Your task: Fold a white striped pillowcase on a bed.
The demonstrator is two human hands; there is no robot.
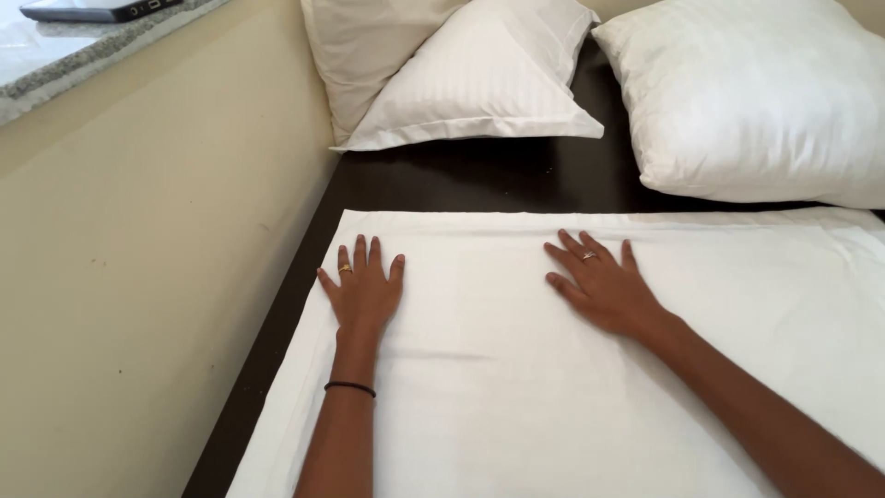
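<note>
Sheet: white sheet [516, 406], smooth woven cotton, lies flat and rectangular over the near part of the bed, its far hem folded into a straight band; a faint crease runs across it near the wrists.
Left hand: left hand [362, 288] lies palm down on the left part of the sheet near its left edge, fingers spread wide and straight, gripping nothing.
Left wrist: thin black band [350, 388], cord-like, circles the forearm nearer than the hand.
Left ring: small gold-coloured ring [345, 268] sits on one finger.
Right hand: right hand [599, 284] rests palm down near the middle of the sheet, close to the far hem, fingers splayed and slightly angled to the left, holding nothing.
Right ring: second ring [588, 255], metallic, on one finger.
Bed surface: dark bed surface [461, 180], matte and nearly black, shows beyond the far hem and along the left edge.
Wall: cream wall [138, 277], painted and slightly scuffed, stands to the left.
Left pillows: two white pillows [479, 83] with fine woven stripes overlap at the far end, their corners pointed.
Right pillow: plump white pillow [765, 101], soft and puckered, lies far right.
Ledge: speckled grey stone ledge [74, 60] tops the wall, far left.
Device: flat dark device [92, 9] rests on the ledge, partly cut off.
</note>
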